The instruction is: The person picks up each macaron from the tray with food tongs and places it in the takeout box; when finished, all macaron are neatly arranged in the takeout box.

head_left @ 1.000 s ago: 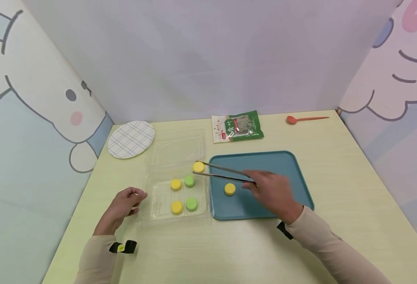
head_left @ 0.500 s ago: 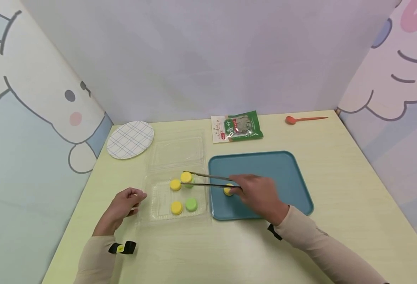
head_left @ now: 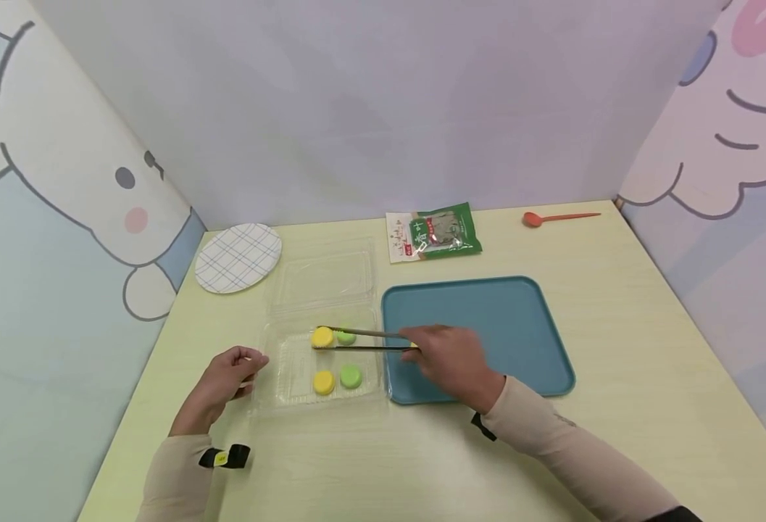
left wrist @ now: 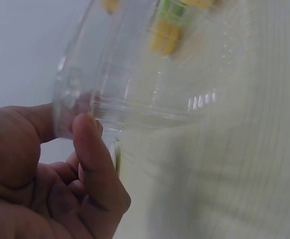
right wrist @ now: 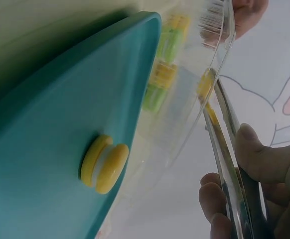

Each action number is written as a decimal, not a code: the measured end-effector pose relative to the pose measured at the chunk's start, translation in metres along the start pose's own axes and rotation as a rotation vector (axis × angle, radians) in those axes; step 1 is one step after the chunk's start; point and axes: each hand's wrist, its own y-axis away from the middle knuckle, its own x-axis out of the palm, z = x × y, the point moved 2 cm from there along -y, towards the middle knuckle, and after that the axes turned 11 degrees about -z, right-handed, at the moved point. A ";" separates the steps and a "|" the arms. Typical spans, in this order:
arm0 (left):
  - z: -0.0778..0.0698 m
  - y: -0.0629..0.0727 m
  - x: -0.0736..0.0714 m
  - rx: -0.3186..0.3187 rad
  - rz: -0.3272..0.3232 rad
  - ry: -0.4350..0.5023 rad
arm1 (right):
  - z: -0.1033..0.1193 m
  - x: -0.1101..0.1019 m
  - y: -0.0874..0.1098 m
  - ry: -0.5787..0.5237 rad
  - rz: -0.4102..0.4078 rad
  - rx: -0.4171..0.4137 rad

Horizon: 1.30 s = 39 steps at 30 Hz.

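In the head view, we locate the left hand (head_left: 226, 380) at the lower left of the frame. It pinches the left edge of a clear container (head_left: 296, 370) between thumb and finger, the remaining fingers curled; in the left wrist view we confirm contact with the plastic wall. The right hand (head_left: 451, 362), right of centre in the lower half, grips a pair of metal tongs (head_left: 369, 349), thumb on one arm and fingers on the other. We note the arms of the tongs close together, their tips at either side of the held yellow macaron (head_left: 322, 338), left of centre over the container.

Inside the container, we count two pairs: a rear yellow macaron (right wrist: 165, 74) beside a rear green macaron (head_left: 346, 338), and a front yellow macaron (head_left: 324, 383) beside a front green macaron (head_left: 351, 376). We cannot tell whether the held piece touches anything beneath it. The lid (head_left: 324, 279) is folded back toward the top of the frame.

Right of centre, just beside the container, we find a blue tray (head_left: 493, 304). It bears one further yellow macaron (right wrist: 105, 164), which the right hand mostly covers in the head view. On the tabletop (head_left: 637, 326) we also identify a checked plate (head_left: 239, 257) at mid-left, a green-and-white packet (head_left: 435, 232) above centre, and a red spoon (head_left: 561, 217) farther right
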 end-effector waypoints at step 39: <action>0.000 -0.001 0.001 -0.014 0.005 -0.009 | 0.038 0.049 -0.039 0.087 0.148 -0.098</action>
